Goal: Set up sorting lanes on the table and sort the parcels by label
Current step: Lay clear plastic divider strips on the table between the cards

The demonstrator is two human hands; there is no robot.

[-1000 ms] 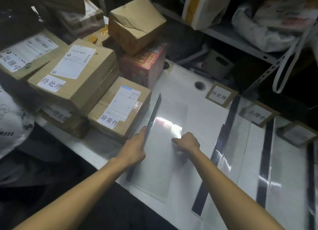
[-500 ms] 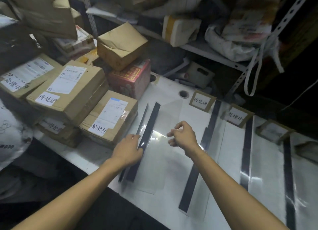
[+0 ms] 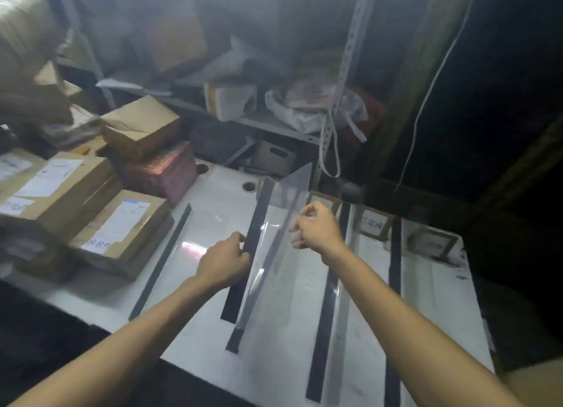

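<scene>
Sheet of clear plastic (image 3: pixel 275 272) with black edge strip (image 3: pixel 254 229) — held tilted above white table (image 3: pixel 213 214), left hand (image 3: pixel 224 261) pinching strip, right hand (image 3: pixel 316 228) pinching clear edge, probably to lay another lane beside brown cardboard parcels (image 3: pixel 118 226).

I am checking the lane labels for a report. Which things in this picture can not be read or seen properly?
1. Lane card, head view: mostly covered by the raised clear sheet and the right hand; its text cannot be seen.
2. Farthest right card, head view: the writing is blurred and dim.
3. Parcel labels at the left, head view: motion blur makes the small print unreadable.
</scene>
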